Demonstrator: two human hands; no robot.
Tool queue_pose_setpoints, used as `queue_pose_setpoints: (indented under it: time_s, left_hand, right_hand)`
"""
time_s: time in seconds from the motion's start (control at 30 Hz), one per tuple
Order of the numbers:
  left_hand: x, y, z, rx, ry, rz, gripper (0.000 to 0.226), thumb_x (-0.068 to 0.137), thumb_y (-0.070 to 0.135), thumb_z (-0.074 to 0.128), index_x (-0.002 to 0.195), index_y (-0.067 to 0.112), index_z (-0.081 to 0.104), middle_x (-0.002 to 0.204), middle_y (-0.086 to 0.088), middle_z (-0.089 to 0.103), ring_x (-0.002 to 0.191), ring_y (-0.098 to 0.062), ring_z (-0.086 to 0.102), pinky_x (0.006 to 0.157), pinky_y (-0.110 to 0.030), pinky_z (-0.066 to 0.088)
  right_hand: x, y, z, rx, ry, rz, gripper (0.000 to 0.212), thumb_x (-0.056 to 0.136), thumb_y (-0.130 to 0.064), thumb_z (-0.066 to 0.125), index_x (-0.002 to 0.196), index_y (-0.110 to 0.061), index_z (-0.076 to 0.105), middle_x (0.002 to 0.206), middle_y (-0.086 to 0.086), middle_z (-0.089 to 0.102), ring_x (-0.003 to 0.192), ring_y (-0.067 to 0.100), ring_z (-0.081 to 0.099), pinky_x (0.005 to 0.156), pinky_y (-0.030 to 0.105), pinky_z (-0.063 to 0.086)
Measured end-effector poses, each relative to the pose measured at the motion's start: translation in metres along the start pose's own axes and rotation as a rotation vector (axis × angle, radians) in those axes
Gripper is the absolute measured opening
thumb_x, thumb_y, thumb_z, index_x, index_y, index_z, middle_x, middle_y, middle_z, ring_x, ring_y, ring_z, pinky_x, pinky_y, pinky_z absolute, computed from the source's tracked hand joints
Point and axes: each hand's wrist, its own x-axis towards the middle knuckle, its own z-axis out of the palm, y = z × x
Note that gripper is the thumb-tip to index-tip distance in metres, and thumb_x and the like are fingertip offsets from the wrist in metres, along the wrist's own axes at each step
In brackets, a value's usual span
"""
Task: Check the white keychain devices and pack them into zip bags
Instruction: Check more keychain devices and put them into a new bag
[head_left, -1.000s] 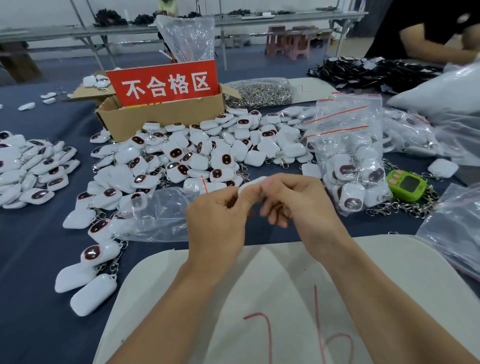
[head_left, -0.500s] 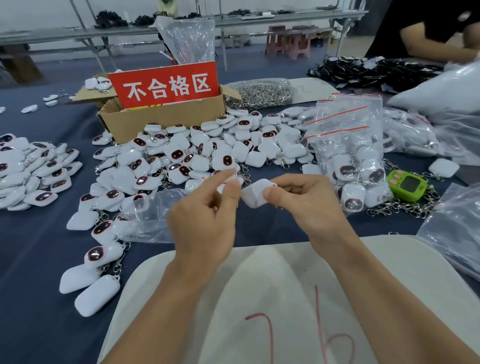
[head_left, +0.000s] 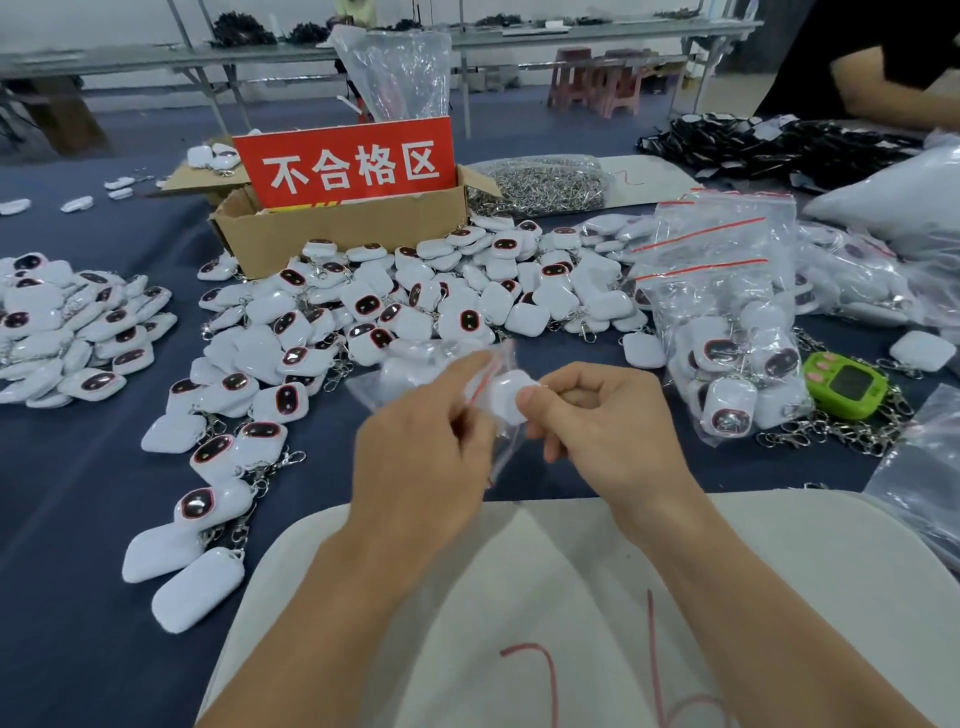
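Your right grip (head_left: 608, 431) pinches a white keychain device (head_left: 511, 397); your left grip (head_left: 431, 452) pinches the zip bag (head_left: 387, 384) mouth.
This looks like the packing step: the device sits at the bag's opening, above the worktop (head_left: 78, 519) and near the loose pile (head_left: 363, 306). Next, hold the mouth spread and slide the device in.

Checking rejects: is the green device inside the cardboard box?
No, the green device lies on the blue cloth apart from the cardboard box.

Blue table (head_left: 78, 493) carries keychain devices (head_left: 363, 306), box (head_left: 337, 234), bags (head_left: 727, 322)
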Motion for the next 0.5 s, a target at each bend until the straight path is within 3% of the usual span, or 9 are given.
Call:
queue_pose_setpoints:
  time_s: [0.07,0.13,0.2,0.27,0.33,0.4,0.5]
  left_hand:
    - [-0.007,0.009,0.007,-0.167,-0.006,0.075,0.042,0.09,0.029,0.05,0.128,0.043,0.064,0.066,0.02,0.059,0.064,0.001,0.052,0.069,-0.022,0.048]
    - [-0.01,0.012,0.013,-0.28,0.007,0.086,0.043,0.092,0.022,0.052,0.128,0.04,0.069,0.083,0.017,0.069,0.073,0.007,0.058,0.077,-0.015,0.049]
    - [-0.01,0.012,0.015,-0.315,0.047,0.067,0.044,0.094,0.021,0.051,0.13,0.041,0.067,0.087,0.016,0.07,0.077,0.003,0.064,0.08,-0.018,0.051]
    - [-0.008,0.01,0.013,-0.3,0.121,0.032,0.045,0.095,0.023,0.049,0.129,0.049,0.063,0.08,0.022,0.068,0.071,-0.002,0.065,0.075,-0.018,0.052]
    - [-0.004,0.006,0.01,-0.266,0.23,-0.017,0.042,0.093,0.024,0.05,0.122,0.048,0.068,0.068,0.023,0.061,0.062,-0.004,0.059,0.068,-0.018,0.048]
    - [0.003,-0.003,0.004,-0.262,0.334,-0.08,0.04,0.09,0.022,0.052,0.113,0.044,0.076,0.061,0.02,0.056,0.058,-0.004,0.052,0.062,-0.017,0.042]
    - [0.016,-0.018,-0.007,-0.393,0.446,-0.155,0.04,0.086,0.016,0.054,0.106,0.04,0.08,0.053,0.014,0.048,0.048,-0.006,0.041,0.053,-0.011,0.034]
  right_hand:
    - [-0.002,0.001,0.002,-0.124,-0.018,-0.048,0.012,0.083,-0.026,0.076,0.073,-0.02,0.075,0.058,0.004,0.069,0.049,0.012,0.054,0.051,0.028,0.046]
    - [-0.004,-0.002,0.001,-0.093,-0.138,-0.08,0.015,0.09,-0.016,0.066,0.083,-0.02,0.079,0.069,0.006,0.074,0.062,0.014,0.061,0.06,0.033,0.052]
    - [-0.006,-0.009,-0.001,0.077,-0.355,-0.102,0.032,0.091,0.001,0.051,0.102,-0.015,0.076,0.086,0.004,0.077,0.073,0.012,0.063,0.065,0.023,0.05]
    - [-0.006,-0.012,0.0,0.166,-0.473,-0.105,0.048,0.084,0.006,0.048,0.121,-0.015,0.07,0.108,-0.005,0.077,0.078,0.012,0.064,0.063,0.017,0.045]
    - [-0.004,-0.011,0.002,0.169,-0.369,-0.072,0.052,0.078,0.003,0.052,0.121,-0.019,0.072,0.115,-0.005,0.077,0.071,0.014,0.067,0.061,0.019,0.045]
    - [-0.003,-0.008,0.0,0.177,-0.141,-0.038,0.041,0.081,0.005,0.058,0.104,-0.021,0.079,0.101,-0.003,0.08,0.061,0.012,0.066,0.061,0.017,0.047]
    - [0.001,0.003,0.0,-0.06,0.078,-0.012,0.032,0.086,-0.003,0.064,0.096,-0.029,0.079,0.094,-0.013,0.079,0.08,0.005,0.072,0.08,0.022,0.055]
